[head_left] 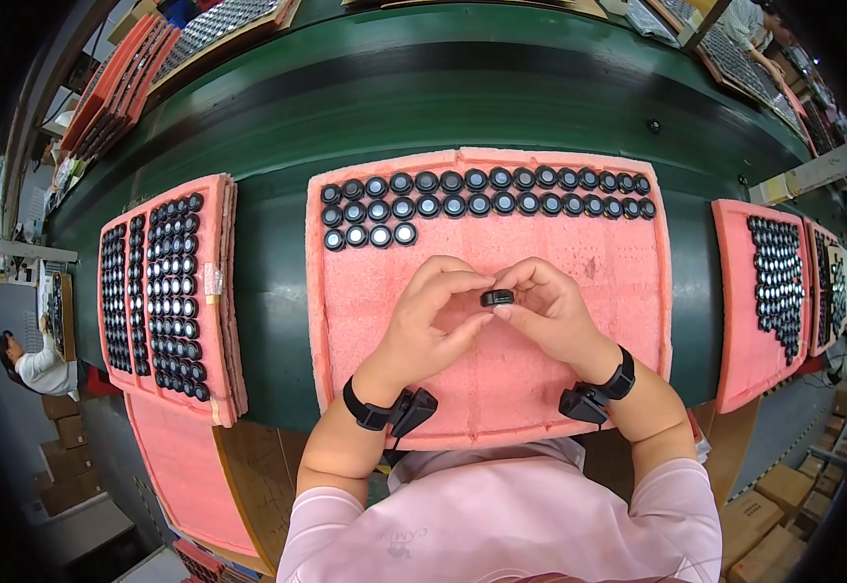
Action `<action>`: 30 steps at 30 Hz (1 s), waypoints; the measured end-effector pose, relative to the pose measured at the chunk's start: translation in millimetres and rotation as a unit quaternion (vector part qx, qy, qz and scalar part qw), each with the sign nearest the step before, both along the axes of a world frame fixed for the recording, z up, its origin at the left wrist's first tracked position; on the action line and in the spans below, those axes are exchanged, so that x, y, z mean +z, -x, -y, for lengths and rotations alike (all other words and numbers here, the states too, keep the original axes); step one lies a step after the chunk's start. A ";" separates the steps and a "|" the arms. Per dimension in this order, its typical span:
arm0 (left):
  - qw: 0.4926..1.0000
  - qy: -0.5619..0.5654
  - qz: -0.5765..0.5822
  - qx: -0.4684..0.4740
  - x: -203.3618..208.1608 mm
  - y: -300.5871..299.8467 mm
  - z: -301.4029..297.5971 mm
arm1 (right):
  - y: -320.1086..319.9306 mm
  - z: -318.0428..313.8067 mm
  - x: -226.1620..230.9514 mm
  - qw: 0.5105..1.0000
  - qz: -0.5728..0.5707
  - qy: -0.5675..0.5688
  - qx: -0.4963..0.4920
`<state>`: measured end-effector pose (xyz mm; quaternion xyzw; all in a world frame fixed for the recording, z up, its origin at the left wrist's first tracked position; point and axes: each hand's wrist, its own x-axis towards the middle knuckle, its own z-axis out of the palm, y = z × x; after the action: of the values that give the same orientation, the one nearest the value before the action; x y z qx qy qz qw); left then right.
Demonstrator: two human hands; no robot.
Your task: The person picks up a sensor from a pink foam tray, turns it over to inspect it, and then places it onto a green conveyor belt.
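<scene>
Over the pink foam tray [540,389] in front of me, both hands meet at a small black round part [497,297], which is tilted so that its side shows. My right hand [552,316] pinches it between thumb and fingers. The thumb and index fingertip of my left hand [433,321] close in on its left edge, apparently touching it. Beyond my hands, similar black round parts [453,205] with pale centres stand in two full rows across the tray's far side. A shorter third row [381,236] begins at the left.
Stacked pink trays filled with black parts [173,291] lie to the left. Another partly filled pink tray [734,311] lies to the right. A green conveyor surface [462,87] runs beyond my tray. A person [40,360] sits far left; another person's arm [759,53] shows at upper right.
</scene>
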<state>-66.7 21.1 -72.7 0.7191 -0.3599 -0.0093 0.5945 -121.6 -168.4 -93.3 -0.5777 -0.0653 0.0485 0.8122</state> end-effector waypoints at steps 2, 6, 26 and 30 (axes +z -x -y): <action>1.000 0.003 -0.004 -0.002 -2.1 -0.4 -1.9 | 0.6 -0.5 0.3 1.000 0.002 0.002 0.001; 1.000 0.013 -0.012 -0.006 -2.2 -0.7 -2.6 | 1.8 -1.2 1.5 1.000 0.015 0.018 -0.004; 1.000 0.008 -0.001 -0.002 -6.6 0.7 -1.3 | 0.7 -1.3 6.9 0.971 0.151 0.172 -0.072; 0.999 -0.010 -0.035 -0.014 -3.1 0.6 0.6 | -0.9 -0.5 9.8 0.938 0.208 0.258 -0.099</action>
<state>-67.3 20.5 -75.8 0.7191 -0.3486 -0.0467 0.5993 -120.8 -167.9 -83.5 -0.7681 -0.1605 -0.1382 0.6043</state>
